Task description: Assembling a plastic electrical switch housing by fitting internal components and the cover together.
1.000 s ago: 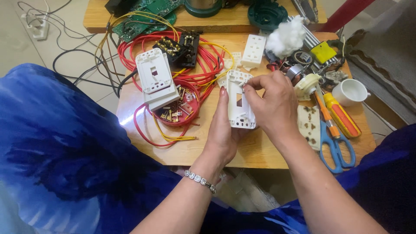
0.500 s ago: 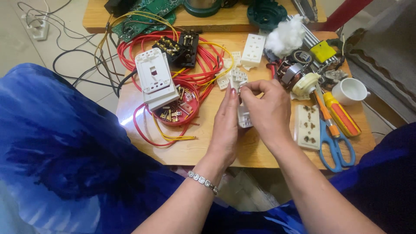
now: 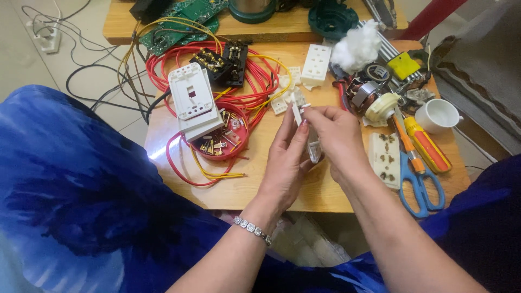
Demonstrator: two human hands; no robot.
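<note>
Over the middle of a small wooden table [image 3: 244,190], both my hands grip a white plastic switch plate [image 3: 300,116], turned edge-on so only its thin side shows. My left hand [image 3: 285,157] holds it from the left with fingers upright along it. My right hand [image 3: 336,135] wraps it from the right, fingertips pinching the top edge. Most of the plate is hidden between the palms.
To the left lie a white switch frame [image 3: 190,100] on a red bowl of small metal parts [image 3: 222,142], red and yellow wires [image 3: 260,89] and black terminal blocks [image 3: 225,61]. To the right are a cream socket strip [image 3: 384,158], blue scissors [image 3: 418,184], screwdrivers [image 3: 426,142] and a white cup [image 3: 438,115].
The plate faced the camera flat a second ago; my hands have since closed around it and turned it on edge, lifting it slightly toward the table's far side.
</note>
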